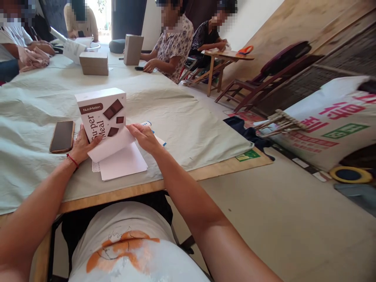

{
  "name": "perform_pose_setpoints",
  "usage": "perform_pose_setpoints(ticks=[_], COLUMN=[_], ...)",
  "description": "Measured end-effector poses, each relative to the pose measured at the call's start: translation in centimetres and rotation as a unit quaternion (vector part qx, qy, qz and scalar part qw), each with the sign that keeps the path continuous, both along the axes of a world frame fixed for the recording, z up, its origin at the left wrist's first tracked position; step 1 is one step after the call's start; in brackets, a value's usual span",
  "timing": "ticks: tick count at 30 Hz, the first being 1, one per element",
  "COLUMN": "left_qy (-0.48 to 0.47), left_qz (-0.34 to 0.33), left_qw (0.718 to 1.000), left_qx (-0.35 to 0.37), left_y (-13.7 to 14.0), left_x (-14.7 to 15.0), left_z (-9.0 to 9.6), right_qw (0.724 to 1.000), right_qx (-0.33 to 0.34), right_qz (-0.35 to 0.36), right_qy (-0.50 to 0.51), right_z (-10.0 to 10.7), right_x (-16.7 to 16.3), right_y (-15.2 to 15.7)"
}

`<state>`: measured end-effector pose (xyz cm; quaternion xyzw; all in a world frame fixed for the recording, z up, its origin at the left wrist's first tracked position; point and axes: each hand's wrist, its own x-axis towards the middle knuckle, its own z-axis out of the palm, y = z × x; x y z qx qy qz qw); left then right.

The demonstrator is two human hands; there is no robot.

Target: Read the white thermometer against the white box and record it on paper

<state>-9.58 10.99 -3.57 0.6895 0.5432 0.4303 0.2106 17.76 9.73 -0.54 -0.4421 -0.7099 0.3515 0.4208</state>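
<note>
A white and brown NutriMotion box (101, 111) with chocolate pieces printed on it stands upright on the cloth-covered table in front of me. My left hand (82, 145) grips its lower left side, thumb across the front. A white paper sheet (113, 145) leans over the lower front of the box and hides part of the print. My right hand (145, 136) pinches this sheet at its upper right corner, close to the box's right edge. Under it lies a stack of white sheets (125, 164). Left of my left hand lies a phone (62, 136).
Blue-and-white printed material (160, 141) lies partly behind my right hand. Two plain cardboard boxes, one lying (94, 63) and one upright (133, 49), stand farther back. Several people sit around the room. The table's wooden edge (194, 175) runs before me; a folding chair (264, 78) stands right.
</note>
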Motion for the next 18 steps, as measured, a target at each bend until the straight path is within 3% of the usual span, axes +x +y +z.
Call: perform_pose_setpoints(ticks=[3, 5, 8, 11, 13, 15, 18], left_qy=[0.022, 0.011, -0.015, -0.047, -0.072, -0.094, -0.103], left_qz=[0.022, 0.022, 0.023, 0.022, 0.024, 0.037, 0.092], left_qw=[1.0, 1.0, 0.999, 0.998, 0.997, 0.995, 0.99], left_qx=[-0.004, -0.014, -0.025, -0.02, -0.018, -0.02, -0.029], left_y=[-0.4, -0.6, -0.7, -0.5, -0.3, 0.0, 0.4], left_x=[0.5, 0.7, 1.0, 1.2, 1.3, 1.3, 1.2], left_z=[0.7, 1.1, 1.4, 1.4, 1.3, 1.2, 0.9], right_qw=[0.982, 0.969, 0.952, 0.906, 0.874, 0.853, 0.847], right_qx=[-0.15, -0.188, -0.114, 0.018, 0.09, 0.118, 0.105], right_qz=[0.118, 0.147, 0.101, 0.061, 0.079, 0.092, 0.095], right_qy=[0.008, -0.067, -0.267, -0.418, -0.471, -0.499, -0.512], right_z=[0.1, 0.6, 1.7, 2.2, 1.9, 1.2, 0.5], right_x=[0.6, 0.5, -1.1, -3.6, -5.1, -6.2, -7.2], right_y=[-0.2, -0.6, -1.1, -1.7, -1.9, -2.1, -2.1])
